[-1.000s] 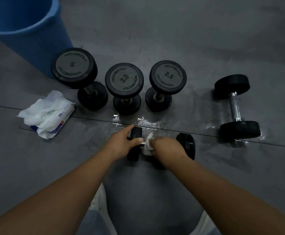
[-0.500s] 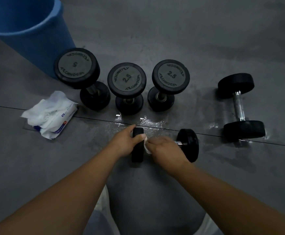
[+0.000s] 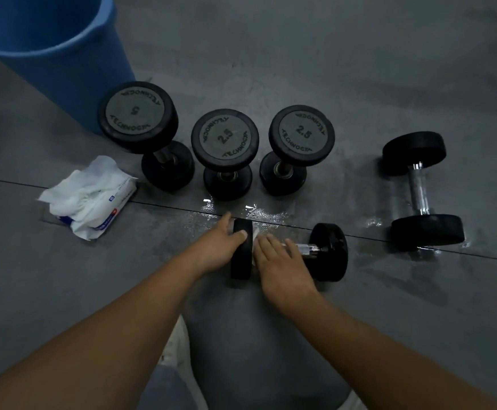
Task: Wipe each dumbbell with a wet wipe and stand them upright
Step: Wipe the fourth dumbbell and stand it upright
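A small black dumbbell (image 3: pixel 328 251) lies on its side on the grey floor in front of me. My left hand (image 3: pixel 216 244) grips its left head, thumb over the rim. My right hand (image 3: pixel 280 261) lies over the chrome handle and presses a white wet wipe (image 3: pixel 255 232) against the inner face of that head; only a corner of the wipe shows. Three dumbbells stand upright behind: one marked 5 (image 3: pixel 136 113) and two marked 2.5 (image 3: pixel 225 137) (image 3: pixel 302 133). Another dumbbell (image 3: pixel 419 187) lies flat at the right.
A blue bucket (image 3: pixel 49 42) stands at the back left, close to the 5 dumbbell. An open pack of wet wipes (image 3: pixel 90 196) lies on the floor at the left. Wet patches glisten on the floor (image 3: pixel 271 214) around the seam line.
My right hand has slid left along the handle with the wipe, up against the left head, uncovering the chrome near the right head. My left hand keeps its grip.
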A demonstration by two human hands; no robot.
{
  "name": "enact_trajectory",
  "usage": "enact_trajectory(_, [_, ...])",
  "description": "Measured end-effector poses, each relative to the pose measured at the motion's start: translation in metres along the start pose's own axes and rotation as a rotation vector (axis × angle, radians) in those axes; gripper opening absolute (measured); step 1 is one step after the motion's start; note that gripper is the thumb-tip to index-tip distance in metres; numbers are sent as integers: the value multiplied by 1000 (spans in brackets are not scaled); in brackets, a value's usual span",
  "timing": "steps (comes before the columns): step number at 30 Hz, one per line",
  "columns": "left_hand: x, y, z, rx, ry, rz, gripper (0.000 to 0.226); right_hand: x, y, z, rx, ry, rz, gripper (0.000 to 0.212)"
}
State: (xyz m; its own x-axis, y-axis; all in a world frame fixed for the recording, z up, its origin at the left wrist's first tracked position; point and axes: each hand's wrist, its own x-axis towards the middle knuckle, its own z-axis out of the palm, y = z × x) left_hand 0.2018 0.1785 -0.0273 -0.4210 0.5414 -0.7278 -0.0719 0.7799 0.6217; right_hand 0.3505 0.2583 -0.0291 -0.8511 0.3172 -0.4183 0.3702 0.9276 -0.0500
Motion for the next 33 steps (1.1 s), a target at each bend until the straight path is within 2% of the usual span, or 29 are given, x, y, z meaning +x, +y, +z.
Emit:
enact_trajectory(2, [-2,-3,0,11,-14,21,66,-6,17,8,-68,37,41,63])
enact_trajectory(5, [-3,2,3,66,21,66,62,2,9,-3,-19,-4,178,69])
enact_trajectory(8, [-4,5,7,96,64,101,60,11,-9,-4,92,-12,104,58])
enact_trajectory(12, [-3,1,6,74,67,105,59,10,24,-9,85,70,16,41])
enact_trajectory(15, [3,7,4,25,109,86,57,19,20,-20,231,75,-11,22])
enact_trajectory(18, [8,14,2,39,145,80,55,14,-1,-21,496,232,98,5])
enact_trajectory(19, [9,15,1,48,152,80,54,10,-3,-18,528,285,111,6])
enact_trajectory(23, [7,14,3,51,154,79,53,6,11,-8,284,331,22,16])
enact_trajectory(27, [5,15,3,39,149,77,53,19,-6,-3,235,199,142,34])
enact_trajectory(29, [4,14,3,40,144,79,53,10,-11,1,205,178,109,30])
enact_trajectory(31, [2,13,3,44,148,77,52,-2,0,1,187,187,-26,22])
enact_trajectory(33, [3,12,4,50,159,79,53,-11,12,-11,276,144,-40,22])
